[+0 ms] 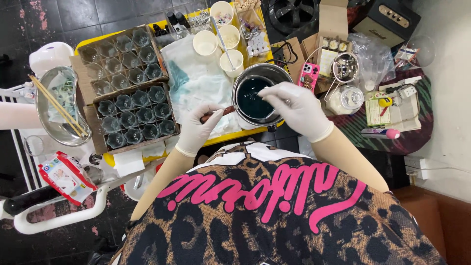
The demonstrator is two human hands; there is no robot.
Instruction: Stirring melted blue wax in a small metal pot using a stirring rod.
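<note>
Left hand (198, 128) is clamped on the pot's brown handle (217, 114), looks like to steady it, while the right hand (294, 105) hovers over the pot (257, 95) of dark teal liquid, fingertips pinched, can't tell on what. Left of the hands, trays of little glass cups (130, 105) sit close on the bench (216, 140), some already dark.

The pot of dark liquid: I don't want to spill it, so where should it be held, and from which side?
Probably by the wooden handle, coming from the pot's left, where it sticks out sideways over the yellow table. The left hand already grips it there. The right hand hovers over the rim; the round wall gives no easy hold.
</note>
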